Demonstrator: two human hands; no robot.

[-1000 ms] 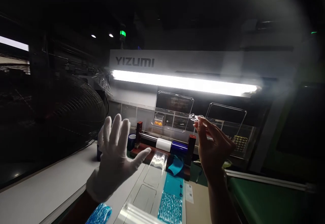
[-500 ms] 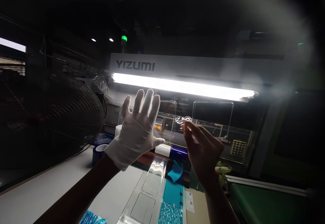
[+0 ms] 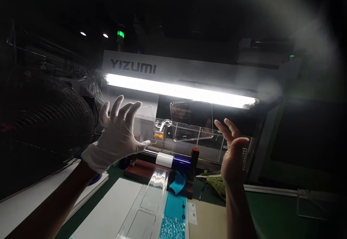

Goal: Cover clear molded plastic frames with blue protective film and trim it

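Note:
A clear plastic moulding (image 3: 173, 140) is up in front of the bright tube lamp. It has two thin rounded-corner frames or panels, joined by a curved, hook-like middle piece (image 3: 163, 123). My left hand (image 3: 116, 138), in a white glove, spans the left panel, with thumb and forefinger at its lower and upper edges. Part of that panel is hidden behind the glove. Bare, my right hand (image 3: 233, 148) is just right of the other panel with fingers apart. Its fingertips look close to the panel's edge but hold nothing.
Below lie clear film strips (image 3: 148, 199), a teal film piece (image 3: 175, 208) and a white sheet (image 3: 111, 206) on a green bench. White and blue rolls (image 3: 173, 160) sit on a dark red holder. At left stands a large fan (image 3: 54, 120); the lamp (image 3: 176, 91) crosses ahead.
My right hand has let go of the moulding's middle piece, moved right and spread its fingers. The moulding and my left hand have shifted left in view.

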